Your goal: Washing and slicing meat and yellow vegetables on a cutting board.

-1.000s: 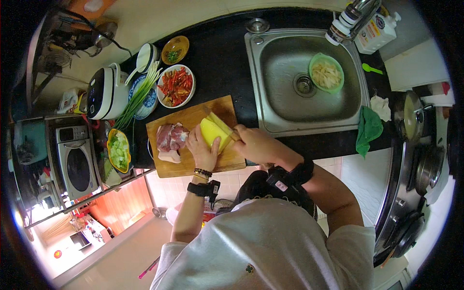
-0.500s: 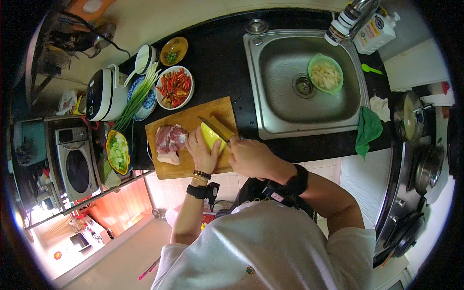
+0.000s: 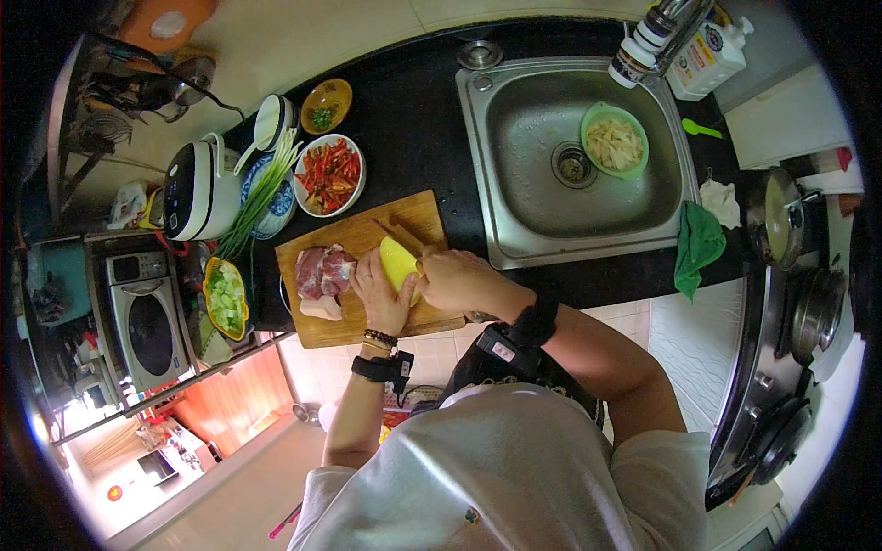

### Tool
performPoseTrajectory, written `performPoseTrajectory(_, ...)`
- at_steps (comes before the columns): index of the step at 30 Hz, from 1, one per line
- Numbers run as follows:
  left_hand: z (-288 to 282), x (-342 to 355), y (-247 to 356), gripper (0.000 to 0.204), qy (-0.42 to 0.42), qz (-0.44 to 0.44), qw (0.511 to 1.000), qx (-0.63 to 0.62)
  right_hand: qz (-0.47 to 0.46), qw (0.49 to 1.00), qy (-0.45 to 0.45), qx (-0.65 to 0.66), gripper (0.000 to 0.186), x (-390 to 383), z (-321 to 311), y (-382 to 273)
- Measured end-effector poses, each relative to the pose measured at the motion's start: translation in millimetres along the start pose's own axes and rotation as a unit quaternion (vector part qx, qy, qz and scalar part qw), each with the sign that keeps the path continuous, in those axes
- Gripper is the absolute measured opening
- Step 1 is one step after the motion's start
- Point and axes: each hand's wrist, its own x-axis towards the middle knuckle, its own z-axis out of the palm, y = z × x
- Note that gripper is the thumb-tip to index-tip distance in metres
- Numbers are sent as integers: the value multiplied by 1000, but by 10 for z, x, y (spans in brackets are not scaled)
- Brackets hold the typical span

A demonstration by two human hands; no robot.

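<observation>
Sliding nearer the left hand (image 3: 378, 292) since before, right hand (image 3: 457, 278).

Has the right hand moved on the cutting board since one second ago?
Yes. The right hand has slid left along the cutting board, away from the sink and closer to the raw meat, over the yellow piece.

A plate of red chillies (image 3: 331, 174) sits beside green onions (image 3: 260, 195) and a white rice cooker (image 3: 198, 190). A green strainer of pale shreds (image 3: 614, 140) rests in the steel sink (image 3: 514, 156); a green cloth (image 3: 698, 243) hangs nearby.
</observation>
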Motion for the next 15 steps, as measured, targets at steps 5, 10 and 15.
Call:
performPoseTrajectory(5,-12,-9,-39,71,-11,-36,999,-11,26,992,-15,120,30,-76,-121,342)
performPoseTrajectory(10,-78,11,6,71,-27,-44,998,-26,16,954,-2,299,34,-226,-197,438)
performPoseTrajectory(15,-119,71,137,78,44,-65,996,-47,-108,981,111,118,35,-265,21,429)
